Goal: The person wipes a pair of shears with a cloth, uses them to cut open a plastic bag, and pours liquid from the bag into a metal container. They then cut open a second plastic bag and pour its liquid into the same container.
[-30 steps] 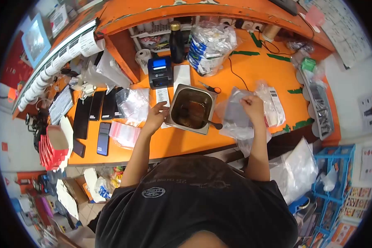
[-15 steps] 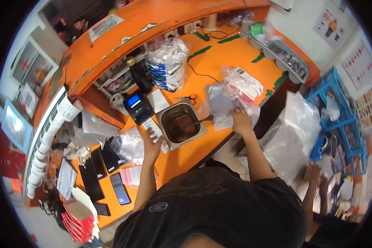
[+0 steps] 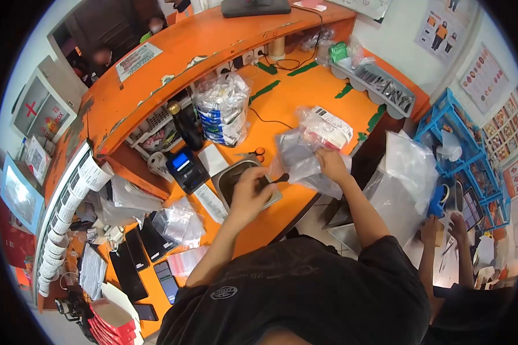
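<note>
My left hand (image 3: 249,194) hovers over a square metal container (image 3: 275,197), its fingers loosely bent and apart, with nothing visible in them. It hides most of the container's inside. A dark-handled utensil (image 3: 281,178) sticks out over the right rim. At the table's right edge my right hand (image 3: 331,165) is closed on a clear plastic bag (image 3: 296,154), which lies flat on the orange table. Behind it is a packet with a white label (image 3: 332,122) in clear wrapping. Orange-handled scissors (image 3: 259,153) lie beyond the container.
A receipt printer (image 3: 187,171) with a paper strip (image 3: 210,202) stands left of the container. Several phones (image 3: 166,280) lie at the left. A stuffed plastic bag (image 3: 223,112) and a dark bottle (image 3: 185,127) stand behind. A co-worker's hands (image 3: 430,229) are at the lower right.
My left hand has moved right from the paper strip to over the metal container. My right hand has stayed at the plastic bag. The view has shifted slightly.
</note>
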Motion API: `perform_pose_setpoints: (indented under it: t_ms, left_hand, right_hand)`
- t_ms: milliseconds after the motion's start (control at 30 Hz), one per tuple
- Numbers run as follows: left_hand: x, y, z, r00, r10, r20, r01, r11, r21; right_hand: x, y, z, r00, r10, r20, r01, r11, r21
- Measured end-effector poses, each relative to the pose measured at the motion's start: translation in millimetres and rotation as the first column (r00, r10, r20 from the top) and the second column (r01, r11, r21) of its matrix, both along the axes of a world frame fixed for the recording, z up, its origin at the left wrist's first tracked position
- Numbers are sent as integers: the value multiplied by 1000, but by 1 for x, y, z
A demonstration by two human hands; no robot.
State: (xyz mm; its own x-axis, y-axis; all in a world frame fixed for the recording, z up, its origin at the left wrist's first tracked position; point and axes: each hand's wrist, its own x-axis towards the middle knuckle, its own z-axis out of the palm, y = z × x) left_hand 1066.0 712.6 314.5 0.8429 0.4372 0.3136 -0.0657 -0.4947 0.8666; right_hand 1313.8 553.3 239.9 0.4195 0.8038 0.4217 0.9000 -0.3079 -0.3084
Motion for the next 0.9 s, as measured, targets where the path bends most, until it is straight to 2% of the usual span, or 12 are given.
perform_pose_setpoints:
  t_ms: [67, 133, 167, 233, 267, 333, 400, 433, 500, 567, 767, 900]
  left_hand:
    - [40, -20, 12, 997, -30, 67, 6, 944, 329]
    - [92, -34, -4, 967, 158, 200, -248, 764, 595]
    - [116, -32, -11, 967, 156, 200, -246, 766, 594]
    - [159, -26, -15, 985, 104, -137, -23, 868, 495]
    - [171, -22, -14, 986, 101, -135, -21, 868, 496]
    - [187, -10, -3, 995, 65, -69, -35, 928, 371]
    - [196, 7, 13, 992, 122, 43, -129, 938, 321]
    - [196, 18, 23, 989, 131, 74, -148, 936, 320]
    - [200, 37, 39, 978, 206, 30, -202, 907, 368]
    - [204, 51, 46, 977, 207, 49, -210, 893, 399]
    - [191, 66, 54, 942, 298, 151, -334, 855, 396]
    - [176, 69, 69, 926, 369, 85, -379, 901, 210]
  right_hand:
    - [-2, 11, 34, 996, -5, -86, 12, 996, 85]
    - [2, 22, 61, 979, 138, -148, -107, 974, 198]
    - [5, 26, 69, 988, 121, -98, -98, 972, 212]
    - [9, 25, 87, 979, 158, -133, -126, 967, 221]
    - [14, 24, 93, 966, 198, -167, -156, 960, 232]
    - [39, 10, 93, 957, 114, -268, -4, 926, 377]
    - [76, -8, 76, 904, -241, -353, 425, 598, 680]
    - [87, -11, 57, 900, -240, -363, 432, 598, 676]
    - [104, -12, 20, 794, -546, -268, 592, 794, 137]
    - [80, 11, 7, 816, -575, -56, 574, 818, -41]
    - [87, 48, -6, 849, -526, -54, 519, 849, -101]
    - [149, 62, -19, 970, -229, 81, 243, 919, -311]
